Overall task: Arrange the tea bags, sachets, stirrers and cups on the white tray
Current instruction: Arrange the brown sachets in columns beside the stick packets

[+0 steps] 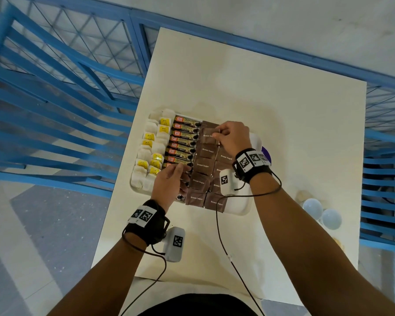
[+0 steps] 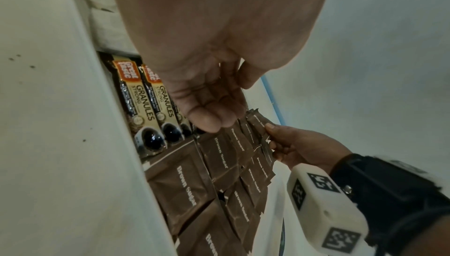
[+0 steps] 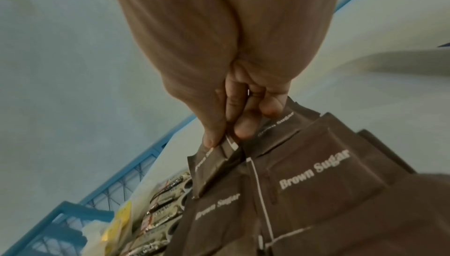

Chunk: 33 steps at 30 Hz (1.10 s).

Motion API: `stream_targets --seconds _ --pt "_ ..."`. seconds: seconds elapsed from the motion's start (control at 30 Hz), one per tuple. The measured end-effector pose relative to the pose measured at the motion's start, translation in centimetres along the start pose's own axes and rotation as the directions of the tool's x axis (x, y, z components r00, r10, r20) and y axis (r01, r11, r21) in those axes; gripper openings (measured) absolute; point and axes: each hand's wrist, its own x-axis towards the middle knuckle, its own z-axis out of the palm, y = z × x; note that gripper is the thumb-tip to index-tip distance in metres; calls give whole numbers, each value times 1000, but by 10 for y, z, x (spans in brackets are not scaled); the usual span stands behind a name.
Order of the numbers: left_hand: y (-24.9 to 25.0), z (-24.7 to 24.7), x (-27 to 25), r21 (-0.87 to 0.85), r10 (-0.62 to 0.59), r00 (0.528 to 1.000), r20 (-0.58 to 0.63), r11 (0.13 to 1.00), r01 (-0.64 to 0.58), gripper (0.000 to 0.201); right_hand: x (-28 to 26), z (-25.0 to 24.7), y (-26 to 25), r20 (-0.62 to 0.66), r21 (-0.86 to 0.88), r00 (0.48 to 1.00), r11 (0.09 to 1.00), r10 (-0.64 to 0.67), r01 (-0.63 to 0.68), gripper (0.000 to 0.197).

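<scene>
A white tray (image 1: 237, 208) on the table holds tea bags (image 1: 151, 144) with yellow tags on its left, a column of coffee granule sachets (image 1: 185, 133) in the middle, and two columns of brown sugar sachets (image 1: 202, 166) on the right. My right hand (image 1: 219, 133) pinches a brown sugar sachet (image 3: 212, 165) by its edge at the far end of those columns, between thumb and fingers (image 3: 216, 137). My left hand (image 1: 180, 171) rests over the near coffee sachets (image 2: 143, 106), its fingers (image 2: 212, 119) together and touching them, holding nothing.
The tray sits near the left edge of a white table (image 1: 260, 87). Two pale round bulbs (image 1: 312, 208) lie at the table's right side, and a purple object (image 1: 266, 153) shows behind my right wrist. Blue slatted chairs (image 1: 43, 133) stand on both sides. Cables hang from both wrists.
</scene>
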Motion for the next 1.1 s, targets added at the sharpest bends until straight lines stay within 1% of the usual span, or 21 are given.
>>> stream_targets --seconds 0.07,0.23,0.37,0.57,0.7,0.83,0.97,1.1 --pt "-2 0 0 5 -6 1000 7 1000 6 30 1 3 1 -3 -45 1000 999 -15 15 19" --pt "-6 0 1 -4 -26 1000 17 1000 26 32 1 10 4 -29 -92 998 994 -56 54 15" --pt "-4 1 0 -11 -31 999 25 999 31 32 3 13 6 -51 -99 997 993 -64 58 14" --pt "-4 0 2 13 -21 999 24 1000 20 32 0 14 10 -77 -96 996 995 -50 42 20" --pt "-1 1 0 44 -12 1000 23 999 11 31 -9 7 6 -106 -59 992 996 -75 69 17" --pt "4 1 -6 94 17 999 33 995 -20 28 -28 -3 2 -95 -3 991 995 -95 95 6" --pt "7 0 -12 152 56 996 70 986 -67 23 -61 -13 1 -72 53 994 995 -85 89 8" --pt "5 3 -21 257 103 989 109 958 -128 20 -106 -17 7 -75 94 995 993 -59 66 8"
